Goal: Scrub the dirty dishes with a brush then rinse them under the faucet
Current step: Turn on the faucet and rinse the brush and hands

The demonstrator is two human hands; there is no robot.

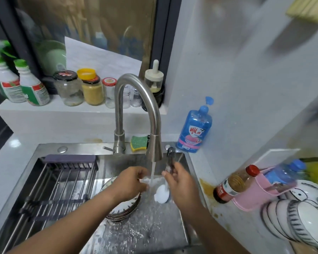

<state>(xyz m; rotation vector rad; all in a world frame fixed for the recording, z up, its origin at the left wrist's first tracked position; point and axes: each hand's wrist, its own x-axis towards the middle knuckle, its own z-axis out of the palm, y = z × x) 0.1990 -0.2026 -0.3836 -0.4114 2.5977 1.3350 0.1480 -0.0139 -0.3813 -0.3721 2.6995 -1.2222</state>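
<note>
Drying rack spans the left half of the sink. A stack of dishes sits on the sink floor just right of it, partly under the left hand. Left grip: fingers curled, pinching a small white item at the edge of the water stream; the item is too blurred to identify. Faucet is running, and the stream falls between the two hands. A white spoon-shaped piece hangs just below the right hand. Right grip: closed round a dark handle that sticks up above the fist. Cannot tell whether handle and white piece are one utensil. Judged step: rinsing, with the stack still to do. Risks:

1. A wet, soapy item could slip from the pinch and drop onto the stack, chipping it.
2. The stream striking curved surfaces could throw spray onto the table at right.
3. The sauce bottle lies tilted against the pink basket near the sink edge, where a right elbow could knock it.

Washed bowls lean at far right.
</note>
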